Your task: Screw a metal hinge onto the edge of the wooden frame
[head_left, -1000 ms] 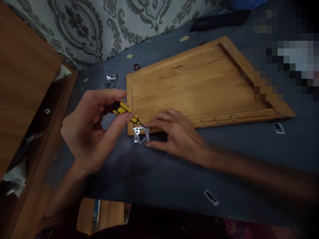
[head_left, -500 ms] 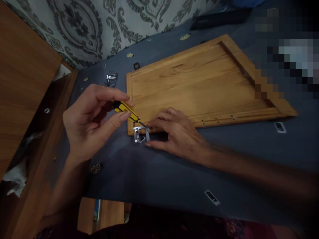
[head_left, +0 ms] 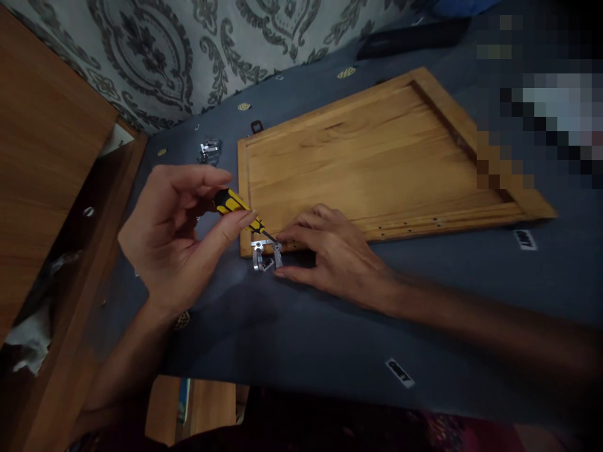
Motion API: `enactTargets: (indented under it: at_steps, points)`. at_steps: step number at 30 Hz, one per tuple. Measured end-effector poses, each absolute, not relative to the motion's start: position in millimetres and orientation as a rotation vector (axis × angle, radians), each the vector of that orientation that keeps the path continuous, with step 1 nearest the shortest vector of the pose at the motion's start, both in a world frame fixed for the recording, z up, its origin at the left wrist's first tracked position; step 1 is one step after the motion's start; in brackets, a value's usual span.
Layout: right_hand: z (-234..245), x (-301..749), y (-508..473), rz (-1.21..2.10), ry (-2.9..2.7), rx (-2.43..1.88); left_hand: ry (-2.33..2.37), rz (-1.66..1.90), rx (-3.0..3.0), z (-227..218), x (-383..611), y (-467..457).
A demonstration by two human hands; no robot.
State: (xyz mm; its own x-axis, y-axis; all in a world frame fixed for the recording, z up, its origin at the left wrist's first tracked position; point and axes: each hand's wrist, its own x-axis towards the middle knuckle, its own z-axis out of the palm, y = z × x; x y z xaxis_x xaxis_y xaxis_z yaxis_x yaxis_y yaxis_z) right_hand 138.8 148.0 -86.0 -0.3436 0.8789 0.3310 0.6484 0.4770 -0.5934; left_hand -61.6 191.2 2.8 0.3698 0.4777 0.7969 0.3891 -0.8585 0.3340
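Note:
My left hand (head_left: 181, 235) is closed around the handle of a yellow and black screwdriver (head_left: 232, 202), with the thumb along its near side. The screwdriver slants down to the right, and its tip meets a silver metal hinge (head_left: 259, 254) on the lower left edge of a wooden panel (head_left: 330, 169). On the other side of the hinge, my right hand (head_left: 336, 254) rests at the panel's edge. Its thumb and forefinger pinch the right arm of the hinge. The screw under the tip is too small to make out.
Several loose silver hinges (head_left: 210, 149) lie beyond the panel's left end. A small brown loop (head_left: 257, 127) sticks out at its far edge. Wooden furniture with an open drawer (head_left: 70, 232) stands on the left. A long black object (head_left: 414, 37) lies at the back.
My left fingers have shifted on the screwdriver handle, the forefinger lifting back and the thumb sliding forward. My right hand and the hinge stay in place. The view has moved slightly.

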Motion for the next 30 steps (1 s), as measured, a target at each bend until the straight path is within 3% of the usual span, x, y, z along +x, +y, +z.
enactTargets:
  at_steps: [16, 30]
  points:
    - [-90.5, 139.3, 148.5, 0.436, -2.112, -1.243, 0.570, 1.136, 2.483, 12.8, -70.2, 205.1]
    - [-87.9, 138.6, 148.7, 0.474, -2.104, -1.260, 0.799, 1.456, 2.561, 4.3, -60.3, 192.0]
